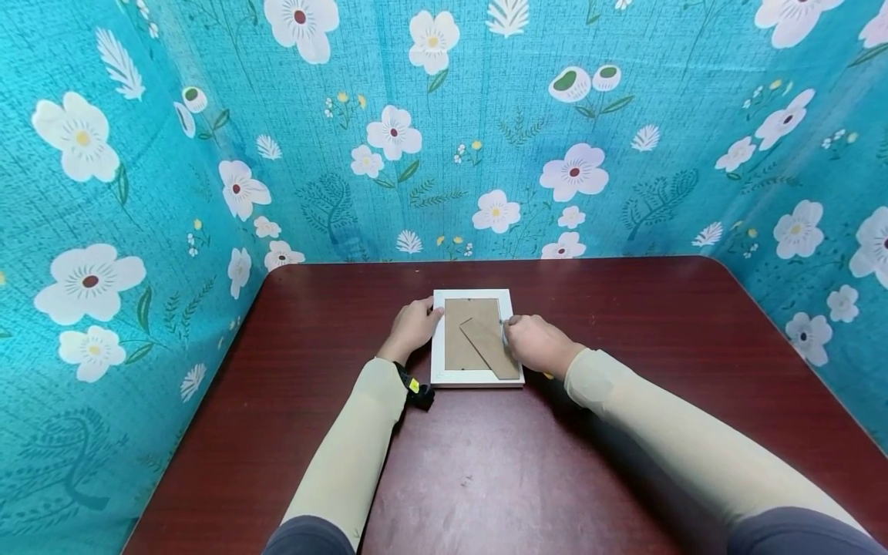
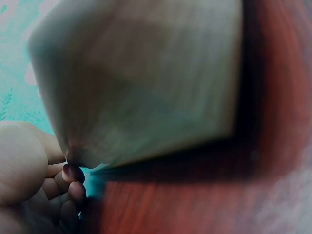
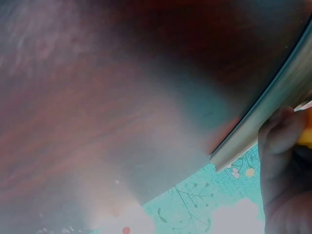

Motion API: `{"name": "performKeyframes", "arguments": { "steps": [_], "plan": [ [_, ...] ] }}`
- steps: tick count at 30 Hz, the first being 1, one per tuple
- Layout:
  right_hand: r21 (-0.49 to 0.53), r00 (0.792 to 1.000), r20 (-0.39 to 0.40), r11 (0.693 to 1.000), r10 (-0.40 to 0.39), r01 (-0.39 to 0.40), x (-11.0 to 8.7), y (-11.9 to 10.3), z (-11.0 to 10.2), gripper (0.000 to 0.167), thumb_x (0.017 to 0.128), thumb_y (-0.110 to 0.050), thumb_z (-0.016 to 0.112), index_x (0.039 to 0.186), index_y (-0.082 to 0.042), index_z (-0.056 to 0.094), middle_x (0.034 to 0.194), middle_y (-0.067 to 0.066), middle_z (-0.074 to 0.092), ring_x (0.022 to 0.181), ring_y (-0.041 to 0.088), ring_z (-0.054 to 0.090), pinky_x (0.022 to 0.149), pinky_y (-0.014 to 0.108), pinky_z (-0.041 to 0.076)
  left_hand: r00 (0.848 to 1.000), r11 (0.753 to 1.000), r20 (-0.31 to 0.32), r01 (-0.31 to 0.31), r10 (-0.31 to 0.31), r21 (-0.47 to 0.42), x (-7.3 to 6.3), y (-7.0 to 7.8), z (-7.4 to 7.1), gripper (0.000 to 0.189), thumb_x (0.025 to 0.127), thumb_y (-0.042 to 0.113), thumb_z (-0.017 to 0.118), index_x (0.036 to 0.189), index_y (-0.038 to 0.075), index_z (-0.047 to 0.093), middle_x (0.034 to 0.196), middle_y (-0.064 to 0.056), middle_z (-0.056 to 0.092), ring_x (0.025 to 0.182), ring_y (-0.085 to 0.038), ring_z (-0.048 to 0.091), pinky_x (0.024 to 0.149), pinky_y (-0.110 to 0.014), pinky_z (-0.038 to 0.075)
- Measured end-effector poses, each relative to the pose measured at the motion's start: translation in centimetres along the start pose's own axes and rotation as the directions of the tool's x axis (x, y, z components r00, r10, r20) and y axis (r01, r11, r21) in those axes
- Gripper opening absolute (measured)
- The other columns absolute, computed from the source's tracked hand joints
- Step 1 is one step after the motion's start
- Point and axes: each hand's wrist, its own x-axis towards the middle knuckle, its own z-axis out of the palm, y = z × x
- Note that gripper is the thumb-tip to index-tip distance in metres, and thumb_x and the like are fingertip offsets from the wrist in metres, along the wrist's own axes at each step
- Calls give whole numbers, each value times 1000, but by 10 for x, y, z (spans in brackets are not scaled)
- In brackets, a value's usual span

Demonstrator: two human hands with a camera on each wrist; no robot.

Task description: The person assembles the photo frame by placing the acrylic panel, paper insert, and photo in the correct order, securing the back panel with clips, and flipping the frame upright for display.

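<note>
A white picture frame point(image 1: 438, 339) lies back side up on the table, its brown backing board point(image 1: 458, 339) and slanted easel stand point(image 1: 494, 347) showing. My left hand point(image 1: 414, 327) holds the frame's left edge, thumb on top. The left wrist view shows that hand point(image 2: 44, 180) against the blurred frame point(image 2: 146, 87). At the right edge is my right hand point(image 1: 537, 341), curled around a yellow-handled tool point(image 3: 307, 129). Its metal end reaches the frame's inner border; most of the handle is hidden by the fingers point(image 3: 280, 136).
The dark red wooden table point(image 1: 451, 462) extends around the frame on all sides. Behind it and along both sides hangs a teal cloth point(image 1: 486, 123) with white flowers. A black wrist strap point(image 1: 416, 391) sits on the left wrist.
</note>
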Motion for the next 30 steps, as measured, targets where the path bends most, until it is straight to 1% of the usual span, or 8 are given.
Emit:
{"name": "performKeyframes", "arguments": {
  "steps": [4,7,11,12,15,20,25,30],
  "plan": [
    [9,999,46,1000,25,-25,2,-1,-2,8,83,4,60,86,1,67,79,9,62,56,12,54,48,28,49,1000,1000,1,7,-7,-3,0,-1,0,48,103,34,49,145,12,47,134,-8,58,123,-24,52,99,-43,42],
    [9,997,71,1000,20,-21,3,-3,-4,9,82,5,60,85,1,67,83,11,65,56,14,57,48,28,49,1000,1000,6,9,-9,-2,0,-2,1,48,103,34,49,146,13,46,136,-8,57,124,-24,51,100,-44,41],
    [8,998,59,1000,6,-6,3,-3,-4,10,80,6,60,79,-2,67,82,11,64,54,15,56,46,28,48,1000,1000,5,6,-6,1,0,-1,1,48,103,34,49,146,13,46,135,-8,57,123,-23,52,99,-43,41],
    [6,999,53,1000,5,-5,3,-3,-4,10,80,6,60,77,-2,66,80,10,63,52,14,54,44,28,47,1000,1000,3,5,-5,1,0,0,1,48,103,34,49,146,12,46,134,-8,58,123,-23,52,99,-43,41],
    [7,999,45,1000,9,-10,3,-3,-3,10,81,6,60,79,-1,66,80,10,63,52,13,53,44,27,47,1000,1000,0,8,-8,4,0,0,0,48,103,33,49,146,12,46,132,-8,59,121,-23,53,98,-42,42],
    [0,998,60,1000,-2,2,4,-4,-5,11,81,7,61,75,-2,66,78,10,63,53,12,52,45,28,47,1000,1000,3,7,-7,2,-1,1,-1,47,103,33,49,146,13,46,134,-8,58,122,-24,52,99,-43,42],
    [-19,995,99,1000,2,0,5,-4,-6,10,81,5,63,78,-2,69,81,10,65,56,11,55,48,27,49,1000,1000,6,2,-2,2,-2,1,-1,46,103,33,49,145,13,47,133,-8,58,121,-25,53,98,-43,42],
    [-20,996,94,1000,6,-4,5,-4,-3,9,80,5,64,79,-1,70,81,10,65,57,11,55,50,27,50,1000,1000,2,-1,1,-1,-3,0,0,48,103,33,49,146,12,46,136,-9,56,124,-25,51,100,-44,41]
  ]
}}
